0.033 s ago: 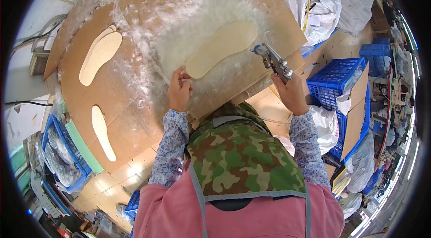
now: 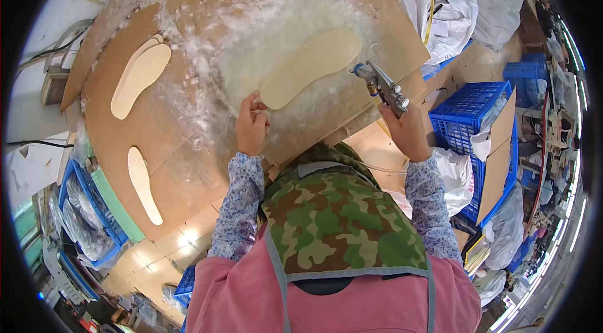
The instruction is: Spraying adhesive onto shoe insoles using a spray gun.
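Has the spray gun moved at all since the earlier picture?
No; the spray gun shows no visible shift in any direction against the cardboard.

The brown surface [image 2: 182,190] bears white residue [image 2: 196,103], stacked insoles [image 2: 141,76] at upper left and a slim insole [image 2: 144,185] at mid-left; whether the upper-centre insole [image 2: 311,70] touches is unclear.

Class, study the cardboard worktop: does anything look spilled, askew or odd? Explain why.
Yes: wispy white residue is spread unevenly over the cardboard, notably around the insole at the left hand. It looks messy against the cleaner brown areas near the separate insole at lower left. Its makeup is unclear.
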Tool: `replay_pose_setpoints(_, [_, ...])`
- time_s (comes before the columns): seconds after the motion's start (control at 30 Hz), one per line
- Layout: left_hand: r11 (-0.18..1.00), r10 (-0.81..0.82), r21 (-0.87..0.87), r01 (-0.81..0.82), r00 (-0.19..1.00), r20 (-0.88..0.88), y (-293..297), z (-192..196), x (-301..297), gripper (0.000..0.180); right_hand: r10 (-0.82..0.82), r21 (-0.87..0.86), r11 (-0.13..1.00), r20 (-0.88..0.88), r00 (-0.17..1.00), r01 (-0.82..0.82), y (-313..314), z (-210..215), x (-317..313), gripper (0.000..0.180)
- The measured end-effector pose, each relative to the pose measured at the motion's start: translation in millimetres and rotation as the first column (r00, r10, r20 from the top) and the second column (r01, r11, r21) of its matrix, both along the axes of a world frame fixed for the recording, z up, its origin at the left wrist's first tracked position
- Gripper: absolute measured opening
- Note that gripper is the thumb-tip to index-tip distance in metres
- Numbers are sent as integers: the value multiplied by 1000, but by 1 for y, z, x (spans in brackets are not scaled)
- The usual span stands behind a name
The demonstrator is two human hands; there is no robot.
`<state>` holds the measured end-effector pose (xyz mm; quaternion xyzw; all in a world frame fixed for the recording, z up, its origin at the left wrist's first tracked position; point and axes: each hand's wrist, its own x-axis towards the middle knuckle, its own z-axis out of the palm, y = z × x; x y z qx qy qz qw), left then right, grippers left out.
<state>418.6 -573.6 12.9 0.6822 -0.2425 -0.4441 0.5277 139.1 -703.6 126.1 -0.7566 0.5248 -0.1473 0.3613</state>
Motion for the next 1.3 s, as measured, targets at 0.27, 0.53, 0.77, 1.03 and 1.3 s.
replay_pose_setpoints(0.27, [1000, -2, 15, 2, 1000, -2, 4, -3, 1, 49, 58, 49, 997, 78, 995, -62, 16, 2, 11, 29])
replay_pose_setpoints(0.53, [1000, -6, 16, 6, 1000, -2, 4, -3, 0, 50, 196, 73, 976, 130, 972, -206, 35, 6, 27, 29])
replay_pose_setpoints(0.77, [1000, 26, 15, -25, 999, -19, 2, -3, 0, 46, 75, 26, 997, 119, 990, -78, 19, 5, 24, 33])
replay_pose_setpoints(1.03, [999, 52, 14, -52, 999, 5, 2, -1, -1, 45, -56, -124, 989, 180, 982, 80, -17, -3, 7, 27])
replay_pose_setpoints(1.3, [997, 69, 18, -69, 996, -49, -4, -1, 3, 37, 72, 36, 997, 55, 996, -74, 18, 5, 25, 26])
